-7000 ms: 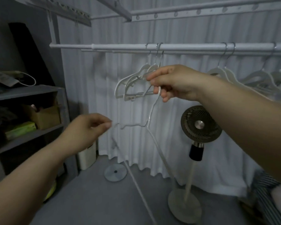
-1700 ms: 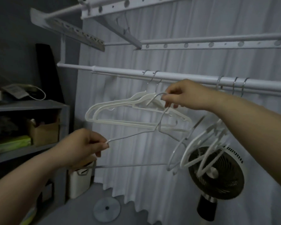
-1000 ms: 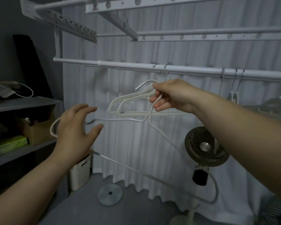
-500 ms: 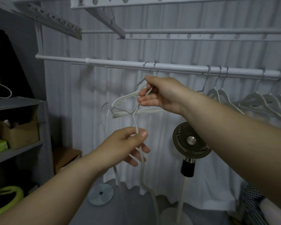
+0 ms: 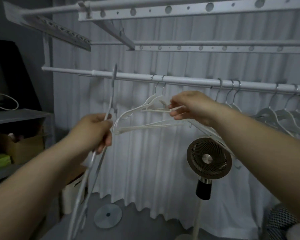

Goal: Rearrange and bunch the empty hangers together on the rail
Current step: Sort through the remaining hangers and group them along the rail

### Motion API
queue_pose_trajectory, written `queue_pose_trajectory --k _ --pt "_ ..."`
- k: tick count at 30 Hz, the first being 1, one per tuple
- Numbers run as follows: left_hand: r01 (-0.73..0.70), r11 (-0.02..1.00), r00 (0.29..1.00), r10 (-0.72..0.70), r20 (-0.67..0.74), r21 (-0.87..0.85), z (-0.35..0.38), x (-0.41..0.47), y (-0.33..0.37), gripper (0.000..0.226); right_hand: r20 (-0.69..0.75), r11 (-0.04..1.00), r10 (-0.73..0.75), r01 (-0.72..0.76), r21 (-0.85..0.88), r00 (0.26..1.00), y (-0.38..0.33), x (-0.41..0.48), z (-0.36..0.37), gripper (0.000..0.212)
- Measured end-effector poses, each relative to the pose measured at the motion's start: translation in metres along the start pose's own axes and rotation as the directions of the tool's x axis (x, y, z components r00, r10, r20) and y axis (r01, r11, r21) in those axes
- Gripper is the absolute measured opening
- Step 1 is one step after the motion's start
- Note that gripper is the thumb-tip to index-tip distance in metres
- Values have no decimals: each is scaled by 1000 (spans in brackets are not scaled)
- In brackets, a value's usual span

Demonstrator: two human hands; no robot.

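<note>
Left grip (image 5: 93,132) clasps a thin wire hanger (image 5: 113,80), its hook against the rail (image 5: 180,81) above. Right grip (image 5: 189,106) pinches white hangers (image 5: 145,126) hooked overhead; more hangers (image 5: 270,115) crowd rightward, a fan (image 5: 209,158) below.

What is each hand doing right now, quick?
Left hand: grips a thin metal hanger.
Right hand: pinches a white plastic hanger hooked on the rail.
</note>
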State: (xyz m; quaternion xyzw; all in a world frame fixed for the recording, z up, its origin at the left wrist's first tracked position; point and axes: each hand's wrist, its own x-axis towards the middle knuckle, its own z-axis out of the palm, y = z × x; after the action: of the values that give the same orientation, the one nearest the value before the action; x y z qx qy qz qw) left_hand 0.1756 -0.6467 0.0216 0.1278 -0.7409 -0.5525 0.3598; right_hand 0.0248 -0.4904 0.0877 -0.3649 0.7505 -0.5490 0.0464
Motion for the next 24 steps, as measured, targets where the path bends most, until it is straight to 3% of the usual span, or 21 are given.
queue_pose_trajectory --k 5,13,19,24 --pt "54 996 998 -52 31 -73 -47 -7 30 21 -77 986 17 -29 -167 997 12 11 -18 18" --pt "-101 992 995 100 -17 -72 -85 -26 71 27 -104 980 16 -36 -194 995 17 29 -13 21" --pt "-81 980 987 104 125 -180 -76 -39 81 28 -94 983 -35 17 -181 995 9 32 -3 22" --pt "-18 973 970 72 231 -230 -43 -33 79 27 -164 961 -71 24 -275 984 13 26 -22 12"
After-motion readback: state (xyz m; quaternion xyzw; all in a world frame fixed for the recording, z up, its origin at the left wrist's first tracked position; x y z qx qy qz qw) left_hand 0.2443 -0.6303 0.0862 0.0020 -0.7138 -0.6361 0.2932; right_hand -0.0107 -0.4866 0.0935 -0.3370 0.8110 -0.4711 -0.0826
